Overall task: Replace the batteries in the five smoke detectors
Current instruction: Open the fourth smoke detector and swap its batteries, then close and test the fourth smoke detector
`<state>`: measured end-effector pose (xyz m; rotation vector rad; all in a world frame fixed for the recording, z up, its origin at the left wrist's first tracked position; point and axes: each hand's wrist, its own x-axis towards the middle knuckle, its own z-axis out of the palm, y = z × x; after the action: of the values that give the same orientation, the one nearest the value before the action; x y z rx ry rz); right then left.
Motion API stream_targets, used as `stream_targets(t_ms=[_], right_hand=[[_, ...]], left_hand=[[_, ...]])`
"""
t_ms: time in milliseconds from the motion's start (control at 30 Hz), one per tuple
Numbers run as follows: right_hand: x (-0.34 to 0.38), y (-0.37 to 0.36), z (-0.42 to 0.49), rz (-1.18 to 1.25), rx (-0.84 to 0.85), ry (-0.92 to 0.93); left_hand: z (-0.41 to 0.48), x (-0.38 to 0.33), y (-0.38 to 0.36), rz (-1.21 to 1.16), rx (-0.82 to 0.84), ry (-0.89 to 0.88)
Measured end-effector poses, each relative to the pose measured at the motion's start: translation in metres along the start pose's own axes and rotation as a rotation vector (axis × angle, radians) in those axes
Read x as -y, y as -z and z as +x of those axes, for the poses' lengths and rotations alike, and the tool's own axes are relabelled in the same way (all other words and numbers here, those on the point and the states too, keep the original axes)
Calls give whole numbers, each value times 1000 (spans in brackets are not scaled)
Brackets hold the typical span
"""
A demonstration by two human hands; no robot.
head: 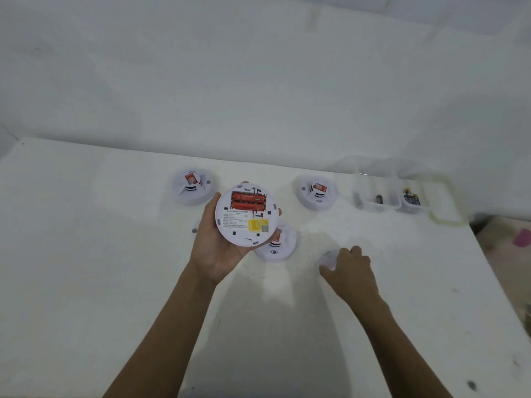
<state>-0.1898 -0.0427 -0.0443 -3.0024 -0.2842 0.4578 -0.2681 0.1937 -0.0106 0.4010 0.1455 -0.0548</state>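
Note:
My left hand (214, 248) holds a white round smoke detector (246, 215) above the table, its back facing up. Two red batteries (248, 201) sit in its open bay and a yellow sticker is below them. My right hand (349, 271) rests on the table with its fingers on a white round cover (327, 258). Three more detectors stand face up on the table: one at the back left (195, 186), one at the back right (316, 195), and one (277, 248) partly hidden under the held detector.
Clear plastic trays (373, 206) at the back right hold loose batteries (380, 199), and a smaller tub (412, 200) holds more. A small white piece (195, 229) peeks out left of my left hand. The table's right edge (488, 259) drops off near a pink object (521, 238).

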Motion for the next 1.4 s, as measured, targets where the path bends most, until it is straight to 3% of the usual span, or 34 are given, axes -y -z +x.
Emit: stream_targets(t_ms=[267, 367, 567, 667, 867, 1000, 1167, 1400], right_hand=[[-6, -1, 5, 108, -22, -61], [-8, 1, 8, 138, -79, 16], [3, 12, 11, 544, -162, 137], [23, 29, 5, 796, -118, 147], [65, 66, -18, 986, -62, 358], [89, 79, -34, 933, -208, 434], [115, 75, -47, 576, -538, 522], [134, 60, -52, 309, -689, 585]], left_hand=[[0, 4, 4, -20, 5, 26], [1, 4, 4, -21, 21, 29], [0, 6, 6, -26, 38, 18], [0, 7, 6, -28, 41, 8], [-1, 8, 2, -20, 35, -36], [-3, 8, 6, -38, 5, -69], [-3, 9, 4, -28, -36, -100], [-6, 8, 0, 11, -35, -150]])
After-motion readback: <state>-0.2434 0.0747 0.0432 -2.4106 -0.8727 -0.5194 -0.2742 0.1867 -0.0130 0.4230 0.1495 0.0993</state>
